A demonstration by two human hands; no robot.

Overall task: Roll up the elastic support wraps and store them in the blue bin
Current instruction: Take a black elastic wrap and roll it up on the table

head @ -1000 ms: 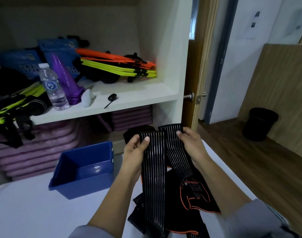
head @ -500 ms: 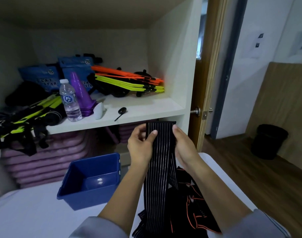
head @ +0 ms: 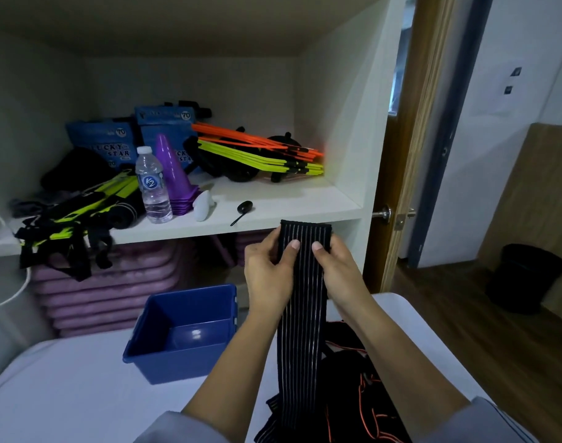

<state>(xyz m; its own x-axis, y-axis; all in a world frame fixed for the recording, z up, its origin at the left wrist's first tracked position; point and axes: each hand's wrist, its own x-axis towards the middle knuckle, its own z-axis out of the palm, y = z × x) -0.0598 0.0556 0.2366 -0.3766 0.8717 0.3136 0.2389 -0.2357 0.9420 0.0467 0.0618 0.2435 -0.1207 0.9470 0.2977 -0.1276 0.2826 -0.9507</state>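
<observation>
A long black elastic wrap with thin pale stripes (head: 300, 330) hangs straight down from both hands in front of the shelf edge. My left hand (head: 268, 273) pinches its upper left side, thumb on the front. My right hand (head: 339, 271) pinches its upper right side the same way. The wrap's lower end trails onto a heap of black wraps with orange trim (head: 363, 391) on the white table (head: 65, 391). The blue bin (head: 183, 327), with nothing inside, stands on the table to the left of my left forearm.
The shelf behind holds a water bottle (head: 153, 187), purple cones (head: 174, 174), orange and yellow ladder slats (head: 260, 155) and black straps. Purple mats (head: 107, 282) are stacked below it. A wooden door (head: 404, 148) and a black waste bin (head: 526, 276) are to the right.
Both hands have lifted the striped wrap higher and drawn its two spread parts together into one straight hanging strip. My view has tilted upward.
</observation>
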